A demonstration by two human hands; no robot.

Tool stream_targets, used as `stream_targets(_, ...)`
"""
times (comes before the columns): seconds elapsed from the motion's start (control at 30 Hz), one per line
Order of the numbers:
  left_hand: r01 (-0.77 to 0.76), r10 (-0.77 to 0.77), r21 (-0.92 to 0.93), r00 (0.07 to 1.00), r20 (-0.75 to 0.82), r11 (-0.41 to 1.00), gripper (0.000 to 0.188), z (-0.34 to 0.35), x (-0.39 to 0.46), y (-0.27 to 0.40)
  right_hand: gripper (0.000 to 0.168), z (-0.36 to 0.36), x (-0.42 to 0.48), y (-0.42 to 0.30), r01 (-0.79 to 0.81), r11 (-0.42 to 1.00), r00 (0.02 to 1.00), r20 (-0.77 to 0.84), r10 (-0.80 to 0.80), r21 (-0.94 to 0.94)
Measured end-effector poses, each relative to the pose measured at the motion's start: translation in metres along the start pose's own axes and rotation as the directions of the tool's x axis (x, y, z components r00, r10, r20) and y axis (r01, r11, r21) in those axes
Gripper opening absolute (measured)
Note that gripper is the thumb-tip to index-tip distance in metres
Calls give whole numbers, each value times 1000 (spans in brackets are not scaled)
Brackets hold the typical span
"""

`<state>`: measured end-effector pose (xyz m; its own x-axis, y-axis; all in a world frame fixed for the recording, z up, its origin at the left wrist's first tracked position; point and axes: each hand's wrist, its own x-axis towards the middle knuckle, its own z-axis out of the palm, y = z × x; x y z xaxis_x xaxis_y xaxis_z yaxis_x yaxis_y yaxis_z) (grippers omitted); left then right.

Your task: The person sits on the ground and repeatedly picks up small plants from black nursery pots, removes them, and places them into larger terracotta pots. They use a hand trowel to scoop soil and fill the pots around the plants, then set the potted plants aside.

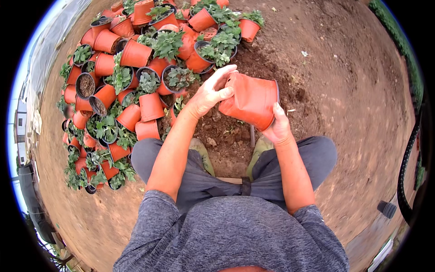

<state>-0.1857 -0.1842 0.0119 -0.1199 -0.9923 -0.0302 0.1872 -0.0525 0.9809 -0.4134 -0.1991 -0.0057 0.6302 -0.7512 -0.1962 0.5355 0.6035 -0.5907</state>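
Observation:
An orange plastic nursery pot [251,100] lies on its side between my hands, its dark rim towards the right and its base towards the left. My right hand [279,126] grips it at the rim, thumb outside and fingers underneath. My left hand [215,89] is at the base end, fingers spread, the thumb against or very near the pot; whether it bears any weight I cannot tell. The inside of the pot is hidden. Loose dark soil [231,136] lies on the ground below, between my boots, with a thin flat strip [252,136] standing out of it.
A big heap of orange pots, many with leafy plants, fills the left and upper left; one potted plant [249,29] lies at its right edge. My green boots [205,156] flank the soil. A stack of dark pots [386,209] lies far right, near a black ribbed hose [404,163].

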Motion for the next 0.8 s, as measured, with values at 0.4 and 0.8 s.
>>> stream_targets(0.4, -146, 140, 234, 989, 42, 961, 126, 19, 1, 4, 66, 6, -2, -14, 78, 946, 996, -62, -62, 313)
stream_targets(0.8, -127, 124, 53, 990, 65, 990, 101, 23, 2, -10, 72, 8, -7, -2, 9, 956, 999, -53, 7, 293)
